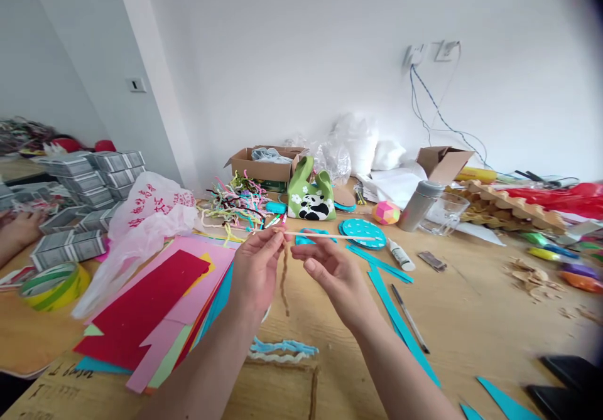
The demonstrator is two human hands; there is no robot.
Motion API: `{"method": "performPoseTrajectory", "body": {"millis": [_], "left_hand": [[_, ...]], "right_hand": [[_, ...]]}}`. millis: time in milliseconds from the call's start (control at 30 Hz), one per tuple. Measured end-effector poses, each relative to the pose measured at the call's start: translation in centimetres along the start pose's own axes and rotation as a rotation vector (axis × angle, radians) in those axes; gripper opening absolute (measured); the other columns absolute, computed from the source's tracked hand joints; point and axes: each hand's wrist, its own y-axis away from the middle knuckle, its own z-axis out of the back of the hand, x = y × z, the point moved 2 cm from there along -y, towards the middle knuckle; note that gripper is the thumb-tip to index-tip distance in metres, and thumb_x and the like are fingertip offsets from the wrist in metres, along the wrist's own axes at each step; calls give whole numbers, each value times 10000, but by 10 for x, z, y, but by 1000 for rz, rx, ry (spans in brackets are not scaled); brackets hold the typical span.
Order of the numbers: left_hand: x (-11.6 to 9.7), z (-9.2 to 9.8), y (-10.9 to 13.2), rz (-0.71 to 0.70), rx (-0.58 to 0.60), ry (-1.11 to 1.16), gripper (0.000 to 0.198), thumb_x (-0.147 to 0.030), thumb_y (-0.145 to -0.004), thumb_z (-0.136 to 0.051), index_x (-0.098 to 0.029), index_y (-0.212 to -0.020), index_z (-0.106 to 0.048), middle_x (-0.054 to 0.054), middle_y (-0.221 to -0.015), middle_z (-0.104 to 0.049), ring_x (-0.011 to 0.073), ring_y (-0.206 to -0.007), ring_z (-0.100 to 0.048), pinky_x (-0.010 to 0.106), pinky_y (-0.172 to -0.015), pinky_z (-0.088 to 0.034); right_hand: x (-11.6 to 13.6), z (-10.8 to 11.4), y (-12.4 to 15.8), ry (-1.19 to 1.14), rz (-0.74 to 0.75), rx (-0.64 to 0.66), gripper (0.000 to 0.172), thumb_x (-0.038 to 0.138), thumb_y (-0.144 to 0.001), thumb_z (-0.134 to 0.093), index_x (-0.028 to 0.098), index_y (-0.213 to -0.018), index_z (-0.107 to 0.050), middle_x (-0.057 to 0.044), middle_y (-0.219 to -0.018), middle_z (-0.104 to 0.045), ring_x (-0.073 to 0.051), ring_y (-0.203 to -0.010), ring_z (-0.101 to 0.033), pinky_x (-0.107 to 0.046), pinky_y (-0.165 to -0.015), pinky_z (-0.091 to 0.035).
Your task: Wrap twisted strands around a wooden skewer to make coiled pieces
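Note:
My left hand (pixel 257 269) pinches one end of a thin, pale stick (pixel 343 236) between thumb and fingertips. The stick points right, roughly level, above the table. Just below it is my right hand (pixel 332 272), its thumb apart from bent fingers and nothing visibly gripped. Behind the stick lie a blue piece (pixel 313 239) and a blue patterned disc (pixel 362 233). Under my wrists, light blue and white fuzzy strips (pixel 282 348) rest on the wood. A narrow brown strip or line (pixel 284 282) shows between my hands; which it is, I cannot tell.
Coloured paper sheets (pixel 146 301) and a plastic bag (pixel 146 213) are at left, near another person's hand (pixel 21 235). A green panda bag (pixel 311 194) stands behind. Rightward are a glue bottle (pixel 399 255), a pen (pixel 409 318), a metal flask (pixel 421 205) and a glass mug (pixel 445 213).

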Motion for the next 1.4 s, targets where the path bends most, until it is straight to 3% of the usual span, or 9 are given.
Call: {"method": "performPoseTrajectory", "body": {"millis": [133, 233, 333, 467, 600, 767, 1000, 1200, 1400], "left_hand": [[12, 0, 8, -269, 20, -393, 68, -209, -725, -726, -189, -788, -741, 43, -934, -718, 149, -886, -647, 266, -817, -504], [16, 0, 11, -354, 100, -557, 79, -230, -762, -689, -185, -812, -730, 61, -953, -713, 181, -910, -649, 288, -785, -517], [9, 5, 4, -337, 58, -604, 124, -261, -806, -645, -167, -864, -702, 66, -932, -707, 174, -897, -650, 287, -806, -507], [-7, 11, -3, -414, -17, -489, 121, -288, -861, -577, -179, -908, -601, 30, -885, -662, 133, -822, -644, 273, -789, -510], [-6, 0, 7, -221, 183, -520, 258, -327, -919, -476, -269, -1169, -449, 14, -929, -650, 44, -464, -459, 179, -448, -379], [3, -12, 20, 38, 347, -557, 334, -375, -905, -502, -228, -1198, -432, 38, -819, -682, 56, -480, -384, 182, -447, -299], [2, -8, 16, 320, 365, -547, 512, -390, -830, -610, -145, -1270, -519, 64, -749, -696, 48, -457, -345, 174, -395, -224], [1, -3, 15, 292, 374, -581, 429, -378, -792, -652, -171, -1168, -658, 41, -762, -666, 44, -449, -426, 169, -357, -296], [0, -2, 13, 238, 320, -606, 379, -372, -753, -694, -144, -1053, -723, -41, -485, -465, 64, -435, -428, 164, -347, -320]], "right_hand": [[-6, -7, -3, -89, -38, 54, 349, 394, -757, -724, 203, -1043, -661, -66, -997, -706, -184, -920, -652, -342, -876, -498], [-11, -6, -4, -120, -80, 10, 267, 396, -731, -740, 176, -876, -697, -45, -829, -709, -137, -706, -631, -272, -705, -514], [-8, 2, -4, -80, -151, -94, 285, 422, -689, -762, 151, -750, -697, -34, -646, -674, -118, -558, -590, -240, -568, -481], [10, 20, -2, 184, -129, -246, 330, 466, -708, -730, 140, -757, -719, -39, -631, -656, -96, -467, -543, -211, -448, -392], [21, 28, -2, 366, -129, -283, 342, 475, -743, -688, 135, -716, -704, -23, -551, -603, -93, -444, -502, -203, -404, -339], [16, 28, -4, 255, -134, -210, 362, 499, -749, -667, 139, -790, -655, 35, -488, -502, -87, -402, -467, -202, -387, -371], [12, 24, -1, 92, -296, 5, 300, 449, -780, -658, 160, -816, -587, 63, -503, -474, -48, -379, -370, -158, -341, -302], [15, 24, 1, 144, -312, 104, 239, 378, -820, -627, 150, -760, -593, 64, -500, -479, -25, -375, -323, -146, -348, -244], [15, 25, 0, 93, -291, 119, 253, 397, -791, -654, 152, -760, -595, 80, -449, -433, -40, -359, -319, -165, -345, -252]]}}
